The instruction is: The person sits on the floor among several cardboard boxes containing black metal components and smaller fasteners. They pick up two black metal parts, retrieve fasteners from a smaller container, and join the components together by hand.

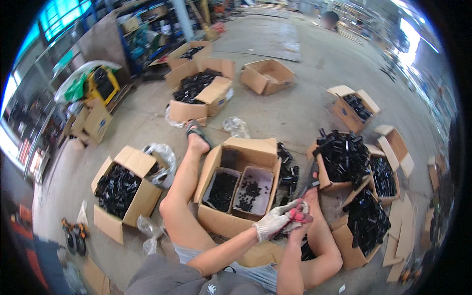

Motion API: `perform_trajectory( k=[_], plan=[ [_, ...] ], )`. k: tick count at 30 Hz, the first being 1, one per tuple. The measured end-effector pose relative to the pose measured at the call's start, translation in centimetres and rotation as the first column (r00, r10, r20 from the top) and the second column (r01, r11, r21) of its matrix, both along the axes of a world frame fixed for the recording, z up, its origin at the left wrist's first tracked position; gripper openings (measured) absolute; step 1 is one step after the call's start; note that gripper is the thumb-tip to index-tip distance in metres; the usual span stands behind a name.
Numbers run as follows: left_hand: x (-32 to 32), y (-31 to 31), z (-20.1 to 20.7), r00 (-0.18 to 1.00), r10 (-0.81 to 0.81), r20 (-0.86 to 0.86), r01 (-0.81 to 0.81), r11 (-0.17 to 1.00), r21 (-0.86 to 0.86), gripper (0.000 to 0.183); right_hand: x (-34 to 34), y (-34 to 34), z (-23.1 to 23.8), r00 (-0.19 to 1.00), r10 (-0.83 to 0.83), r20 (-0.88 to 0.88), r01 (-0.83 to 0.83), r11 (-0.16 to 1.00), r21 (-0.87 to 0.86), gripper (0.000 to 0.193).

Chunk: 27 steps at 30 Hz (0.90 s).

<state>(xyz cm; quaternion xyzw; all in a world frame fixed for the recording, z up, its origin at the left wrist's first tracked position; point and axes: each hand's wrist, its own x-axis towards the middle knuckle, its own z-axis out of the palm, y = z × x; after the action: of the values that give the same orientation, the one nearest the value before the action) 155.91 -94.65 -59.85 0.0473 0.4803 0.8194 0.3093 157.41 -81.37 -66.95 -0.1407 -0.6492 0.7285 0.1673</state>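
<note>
On the concrete floor (273, 115), an open carton (222, 219) stands at ten o'clock from the hands, two bins (264, 192) inside it. The gloved left hand (271, 225) and right hand (299, 215) meet, fingers curled; whether they hold anything, I cannot tell. Long black parts (294, 174) lie at twelve o'clock; small black pieces (250, 191) sit in the bins.

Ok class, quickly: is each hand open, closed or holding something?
Left hand: gloved; its grip can't be told.
Right hand: gloved, close against the left; grip can't be told.
</note>
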Motion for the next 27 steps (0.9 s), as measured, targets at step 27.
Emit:
perform_trajectory(
  k=[27],
  plan=[
    [3.8,-10.5,-1.2,0.948,0.219,-0.230,-0.261,0.950,-0.171,0.093,-6.7,0.5,8.3,0.988,0.138,0.073,-0.134,0.990,-0.048,0.039]
  ],
)
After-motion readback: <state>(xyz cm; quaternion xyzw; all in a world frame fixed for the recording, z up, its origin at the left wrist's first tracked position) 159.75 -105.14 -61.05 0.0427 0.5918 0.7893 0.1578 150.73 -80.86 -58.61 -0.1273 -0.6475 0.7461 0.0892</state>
